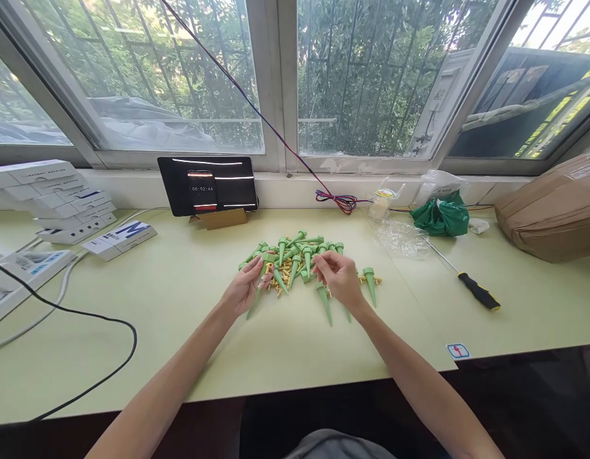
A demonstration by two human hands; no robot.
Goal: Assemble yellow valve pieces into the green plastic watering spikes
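Left hand (244,290): fingers closed around a green spike (268,257), its cap uppermost, a yellow piece (270,268) at the fingertips. Right hand (340,280): fingertips drawn together; cannot tell whether anything sits between them. Heap of green spikes (295,268) and yellow pieces on the table (275,357), between and just beyond both sets of fingers. One loose spike (370,284) just right of the right fingers; screwdriver (479,292) well apart, farther right.

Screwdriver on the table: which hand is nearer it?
Right. The right hand is left of the screwdriver, by the pile of green spikes; the left hand is farther left, at the pile's left side.
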